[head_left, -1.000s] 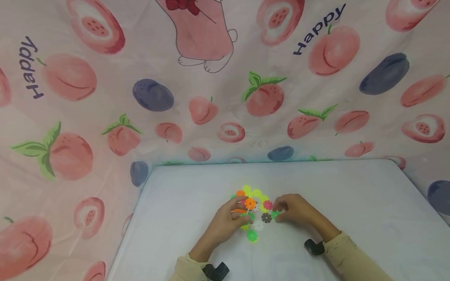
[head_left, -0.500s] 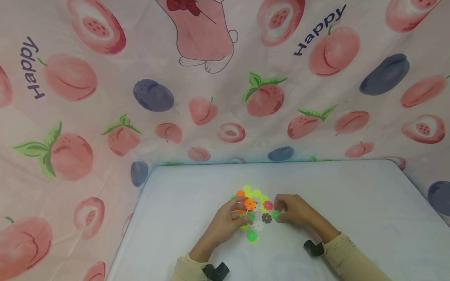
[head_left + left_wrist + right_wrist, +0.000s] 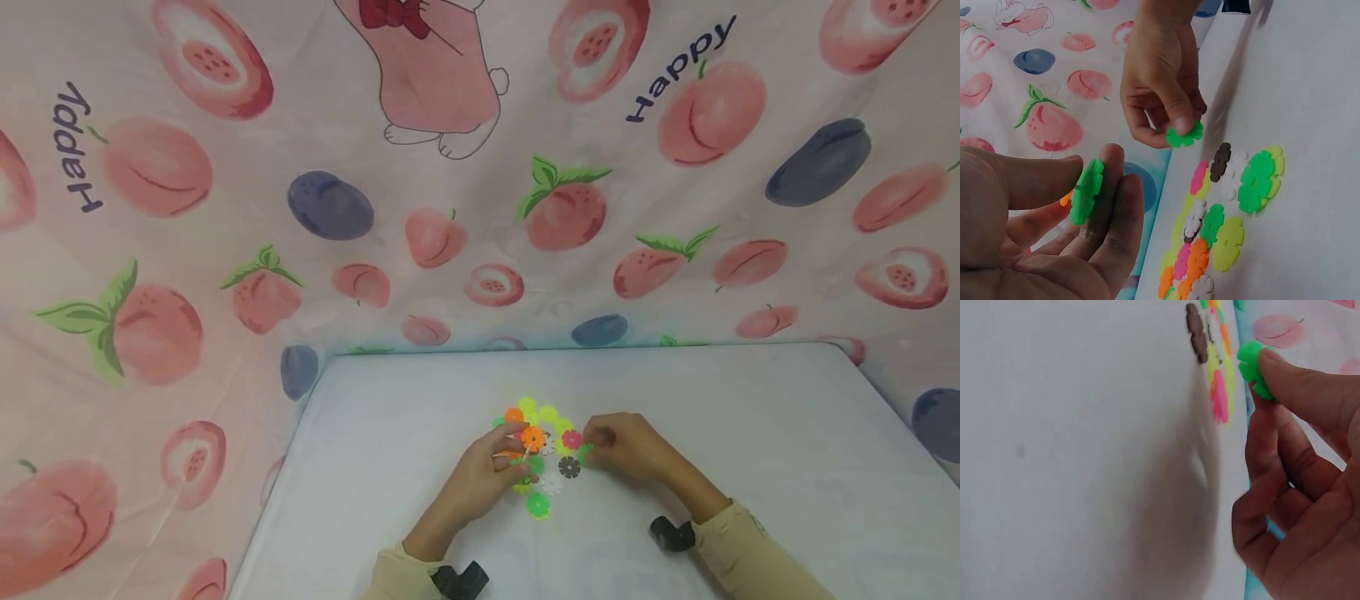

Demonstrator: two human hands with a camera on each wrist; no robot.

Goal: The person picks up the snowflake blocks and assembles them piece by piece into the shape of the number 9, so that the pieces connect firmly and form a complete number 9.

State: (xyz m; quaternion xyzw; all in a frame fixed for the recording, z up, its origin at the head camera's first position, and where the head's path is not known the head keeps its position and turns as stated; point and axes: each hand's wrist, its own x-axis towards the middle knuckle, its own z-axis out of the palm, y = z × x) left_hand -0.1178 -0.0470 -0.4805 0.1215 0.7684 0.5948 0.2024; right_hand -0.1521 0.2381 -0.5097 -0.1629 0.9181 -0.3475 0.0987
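Observation:
In the left wrist view, my left hand (image 3: 1079,231) pinches a green notched plastic disc (image 3: 1088,192) between thumb and fingers. An orange disc (image 3: 533,438) shows at the same hand in the head view, with a thin white piece below it. My right hand (image 3: 628,446) holds another green notched disc (image 3: 1254,367) by its edge, the thumb lying on its face. Both hands are raised over a small pile of loose discs, one on either side. A dark brown disc (image 3: 569,467) and a pink disc (image 3: 572,439) lie between the hands.
Yellow discs (image 3: 548,413) lie at the back of the pile, and a green disc (image 3: 538,504) lies on a yellow one at its front. The white table (image 3: 712,392) ends against a fruit-printed cloth (image 3: 450,183) behind. A dark camera (image 3: 671,533) sits at the right wrist.
The green disc in my right hand has risen slightly and turned, with the fingers shifting a little around it. My left hand stays in nearly the same place. The head view has tilted slightly.

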